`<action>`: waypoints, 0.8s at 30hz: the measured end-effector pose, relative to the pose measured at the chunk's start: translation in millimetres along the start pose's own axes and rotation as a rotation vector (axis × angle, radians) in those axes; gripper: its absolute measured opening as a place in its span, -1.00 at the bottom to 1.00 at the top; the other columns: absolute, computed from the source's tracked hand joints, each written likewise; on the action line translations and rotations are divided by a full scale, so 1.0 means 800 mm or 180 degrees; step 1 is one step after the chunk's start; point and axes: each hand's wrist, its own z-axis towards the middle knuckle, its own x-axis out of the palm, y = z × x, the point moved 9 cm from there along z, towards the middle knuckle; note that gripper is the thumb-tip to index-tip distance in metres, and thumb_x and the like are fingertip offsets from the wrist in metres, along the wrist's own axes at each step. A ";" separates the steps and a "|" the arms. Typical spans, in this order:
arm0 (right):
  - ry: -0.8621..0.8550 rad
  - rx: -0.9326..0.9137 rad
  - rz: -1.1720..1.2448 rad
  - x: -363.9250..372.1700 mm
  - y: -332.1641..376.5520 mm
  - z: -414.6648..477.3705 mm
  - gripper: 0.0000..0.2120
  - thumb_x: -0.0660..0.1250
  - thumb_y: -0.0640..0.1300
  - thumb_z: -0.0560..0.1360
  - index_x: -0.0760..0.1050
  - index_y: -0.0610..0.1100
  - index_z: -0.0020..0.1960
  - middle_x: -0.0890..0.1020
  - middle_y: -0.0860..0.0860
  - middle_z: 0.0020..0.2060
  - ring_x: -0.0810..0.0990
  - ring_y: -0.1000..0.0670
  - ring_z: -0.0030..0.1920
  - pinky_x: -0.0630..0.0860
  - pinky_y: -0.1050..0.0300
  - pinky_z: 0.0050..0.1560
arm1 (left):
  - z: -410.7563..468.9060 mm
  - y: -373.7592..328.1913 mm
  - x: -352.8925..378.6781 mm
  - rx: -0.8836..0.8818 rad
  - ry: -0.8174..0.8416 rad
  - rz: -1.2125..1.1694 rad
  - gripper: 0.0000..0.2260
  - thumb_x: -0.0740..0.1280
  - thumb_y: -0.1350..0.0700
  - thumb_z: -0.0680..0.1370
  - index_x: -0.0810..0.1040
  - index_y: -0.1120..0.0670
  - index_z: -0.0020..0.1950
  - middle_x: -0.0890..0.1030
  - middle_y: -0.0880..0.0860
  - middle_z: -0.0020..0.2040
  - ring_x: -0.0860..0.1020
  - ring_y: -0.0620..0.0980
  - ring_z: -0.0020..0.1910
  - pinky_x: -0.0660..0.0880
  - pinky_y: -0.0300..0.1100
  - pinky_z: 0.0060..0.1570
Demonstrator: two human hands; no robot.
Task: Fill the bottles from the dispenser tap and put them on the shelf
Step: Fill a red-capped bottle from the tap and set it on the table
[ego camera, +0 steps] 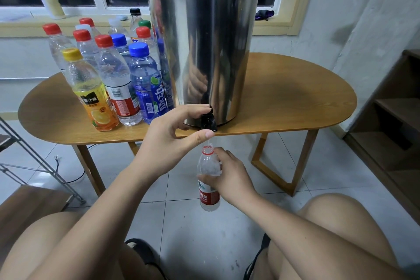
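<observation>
A tall steel dispenser [204, 41] stands on the oval wooden table [284, 102], its black tap [208, 121] hanging over the front edge. My left hand [172, 136] pinches the tap, fingers on its top lever and thumb under the spout. Below the spout my right hand [231, 177] grips an uncapped clear bottle with a red label [208, 166], held upright in the air. A thin stream of water runs from the tap into the bottle's mouth. The bottle's water level is hard to read.
Several capped bottles [109, 70] with red, blue, yellow and green caps crowd the table left of the dispenser. A wooden shelf unit [391, 120] stands at the right wall. A metal rack [34, 161] is at the left. My knees fill the bottom of the view.
</observation>
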 end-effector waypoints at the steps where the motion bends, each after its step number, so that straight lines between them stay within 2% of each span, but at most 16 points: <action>1: 0.0002 0.0000 0.0004 0.000 0.000 0.000 -0.30 0.58 0.20 0.44 0.35 0.22 0.49 0.56 0.11 0.34 0.56 -0.03 0.33 0.65 -0.07 0.26 | 0.001 0.000 -0.001 0.0011 -0.0002 0.0025 -0.60 0.56 -0.06 0.59 0.66 -0.09 0.42 0.66 -0.24 0.37 0.63 -0.11 0.34 0.62 -0.09 0.20; 7: -0.0027 0.0012 0.0032 0.000 -0.001 0.000 -0.34 0.56 0.24 0.41 0.36 0.26 0.43 0.57 0.15 0.28 0.59 -0.02 0.29 0.67 -0.10 0.23 | 0.006 -0.001 -0.003 0.0082 0.0014 0.0167 -0.59 0.58 -0.08 0.56 0.67 -0.09 0.40 0.67 -0.22 0.35 0.64 -0.08 0.32 0.65 0.00 0.16; 12: -0.0032 0.0004 0.0022 0.000 -0.002 0.001 -0.33 0.56 0.23 0.42 0.35 0.26 0.45 0.57 0.13 0.30 0.58 -0.02 0.30 0.66 -0.08 0.24 | 0.006 -0.002 -0.004 0.0134 0.0033 0.0244 -0.58 0.59 -0.11 0.55 0.67 -0.11 0.39 0.67 -0.22 0.35 0.63 -0.05 0.32 0.64 0.04 0.13; 24: -0.0050 -0.0031 0.0002 -0.002 -0.001 0.000 -0.34 0.56 0.22 0.44 0.37 0.22 0.45 0.58 0.12 0.30 0.58 -0.01 0.28 0.65 -0.02 0.22 | 0.008 -0.007 -0.006 0.0234 0.0021 0.0393 -0.56 0.60 -0.14 0.53 0.68 -0.09 0.38 0.66 -0.25 0.34 0.63 -0.06 0.29 0.63 0.04 0.08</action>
